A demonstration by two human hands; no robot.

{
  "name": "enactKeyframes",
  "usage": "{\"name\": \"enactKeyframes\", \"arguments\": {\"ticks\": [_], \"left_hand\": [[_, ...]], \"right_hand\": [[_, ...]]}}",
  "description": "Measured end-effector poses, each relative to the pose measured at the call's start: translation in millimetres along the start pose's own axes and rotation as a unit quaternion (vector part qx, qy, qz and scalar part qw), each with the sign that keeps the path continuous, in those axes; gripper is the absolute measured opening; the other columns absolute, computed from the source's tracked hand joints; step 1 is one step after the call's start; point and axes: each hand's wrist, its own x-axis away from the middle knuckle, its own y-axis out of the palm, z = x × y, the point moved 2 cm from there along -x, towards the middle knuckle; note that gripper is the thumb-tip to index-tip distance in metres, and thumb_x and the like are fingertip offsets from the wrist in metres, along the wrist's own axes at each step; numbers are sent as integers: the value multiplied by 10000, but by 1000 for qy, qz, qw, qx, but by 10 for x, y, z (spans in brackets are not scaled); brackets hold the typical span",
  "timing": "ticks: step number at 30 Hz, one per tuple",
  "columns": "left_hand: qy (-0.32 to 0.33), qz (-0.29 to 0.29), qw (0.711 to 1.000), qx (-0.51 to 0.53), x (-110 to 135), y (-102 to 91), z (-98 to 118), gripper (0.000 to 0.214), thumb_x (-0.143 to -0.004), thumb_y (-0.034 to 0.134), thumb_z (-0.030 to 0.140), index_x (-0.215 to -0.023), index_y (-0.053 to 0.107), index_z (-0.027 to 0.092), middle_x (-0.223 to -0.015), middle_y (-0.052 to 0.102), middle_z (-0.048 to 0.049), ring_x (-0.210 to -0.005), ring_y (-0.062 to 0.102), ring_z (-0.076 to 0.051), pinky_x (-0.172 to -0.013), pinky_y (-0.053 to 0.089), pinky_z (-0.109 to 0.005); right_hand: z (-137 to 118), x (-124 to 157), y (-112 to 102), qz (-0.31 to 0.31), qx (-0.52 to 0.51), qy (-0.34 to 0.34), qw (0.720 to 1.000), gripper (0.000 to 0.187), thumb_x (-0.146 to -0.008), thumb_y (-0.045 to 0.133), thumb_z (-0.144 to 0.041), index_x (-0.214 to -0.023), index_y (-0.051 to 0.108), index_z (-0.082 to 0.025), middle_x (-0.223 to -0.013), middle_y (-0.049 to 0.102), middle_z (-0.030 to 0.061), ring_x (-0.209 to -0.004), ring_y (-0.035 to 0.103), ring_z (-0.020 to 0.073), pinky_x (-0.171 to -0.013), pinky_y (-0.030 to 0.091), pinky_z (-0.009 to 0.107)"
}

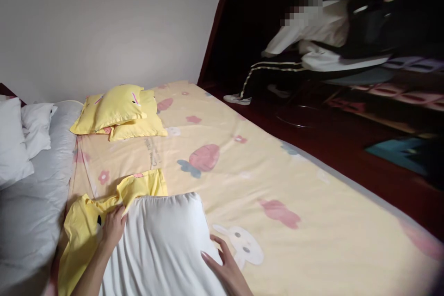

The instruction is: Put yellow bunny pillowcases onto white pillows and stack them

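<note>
A white pillow [166, 236] lies on the bed in front of me, its far edge straight and its cover creased lengthwise. Along its left side and beyond its far left corner spreads a crumpled yellow pillowcase [78, 226] with a dark eye print. My left hand [114, 222] is closed at the border between the two, fingers curled on the pillowcase's edge; the fingertips are partly hidden. On the right, my right hand [227, 261] grips the pillow's side edge, thumb on top and fingers along the outside.
Two yellow pillows [118, 108] are stacked by the wall. White pillows [14, 143] rest on grey bedding [31, 222] at left. The peach sheet [312, 240] has carrot and rabbit prints. Beyond the bed, a blurred person [326, 27] bends near a shoe rack [385, 120].
</note>
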Motion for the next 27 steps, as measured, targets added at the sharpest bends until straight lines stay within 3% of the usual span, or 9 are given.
{"name": "enactKeyframes", "arguments": {"ticks": [3, 6, 9, 12, 15, 21, 23, 25, 27], "left_hand": [[-40, 31, 998, 45, -53, -36, 41, 303, -936, 447, 263, -1061, 720, 221, -921, 777, -111, -813, 736, -250, -720, 555, -333], [-59, 69, 991, 102, -131, -32, 150, 332, -951, 422, 295, -972, 736, 189, -859, 771, -125, -804, 731, -257, -745, 549, -344], [-59, 81, 986, 135, -175, 35, 367, 414, -983, 358, 340, -967, 729, 157, -921, 769, -144, -849, 728, -246, -785, 566, -348], [-30, 85, 969, 230, -110, 95, 557, 407, -982, 387, 382, -1112, 710, 171, -1120, 742, -141, -1044, 697, -233, -920, 559, -351], [-1, 57, 950, 308, 41, 97, 563, 398, -970, 422, 373, -1238, 667, 209, -1296, 668, -114, -1234, 605, -234, -1066, 490, -397], [43, -90, 968, 229, 194, -36, 174, 448, -930, 502, 391, -1359, 569, 282, -1429, 567, -51, -1334, 516, -215, -1134, 424, -386], [19, -73, 975, 209, 137, -124, -67, 425, -945, 453, 401, -1326, 596, 277, -1391, 607, -49, -1318, 531, -204, -1128, 426, -372], [-51, -27, 987, 151, 69, -228, -383, 438, -960, 369, 386, -1281, 621, 228, -1367, 622, -82, -1315, 529, -209, -1129, 412, -385], [-135, -26, 990, 43, 39, -318, -714, 460, -947, 359, 377, -1294, 594, 187, -1420, 568, -118, -1368, 461, -240, -1152, 354, -440]], "right_hand": [[-52, -39, 221, -33, 3, -28, 999, 651, -719, 659, -558, -1257, 593, -197, -1311, 638, 139, -1231, 572, 343, -991, 494, 443], [-54, -27, 397, -97, 22, -57, 993, 524, -733, 628, -525, -1111, 684, -166, -1212, 693, 142, -1143, 620, 356, -993, 482, 480], [-119, 28, 501, -125, 39, -104, 986, 481, -733, 625, -506, -1073, 714, -178, -1169, 713, 130, -1055, 652, 353, -960, 498, 484], [-198, 94, 604, -169, 40, -159, 972, 478, -747, 634, -481, -1114, 712, -186, -1151, 718, 127, -1012, 663, 343, -939, 508, 469], [-149, 87, 646, -170, 51, -169, 970, 447, -759, 621, -462, -1093, 714, -181, -1146, 717, 138, -1024, 659, 347, -943, 505, 467], [263, -152, 377, -86, 81, -111, 987, 535, -755, 572, -533, -1145, 676, -182, -1242, 661, 148, -1226, 567, 336, -1044, 447, 449], [377, -185, 285, -65, 75, -97, 990, 547, -744, 573, -557, -1135, 678, -189, -1282, 639, 138, -1259, 543, 326, -1062, 435, 431], [462, -166, 246, -60, 68, -66, 994, 554, -728, 576, -570, -1098, 692, -175, -1257, 658, 146, -1228, 566, 338, -1047, 450, 438], [506, -114, 247, -52, 68, -28, 996, 549, -715, 576, -582, -1042, 710, -163, -1164, 706, 151, -1146, 616, 353, -1001, 487, 451]]}}
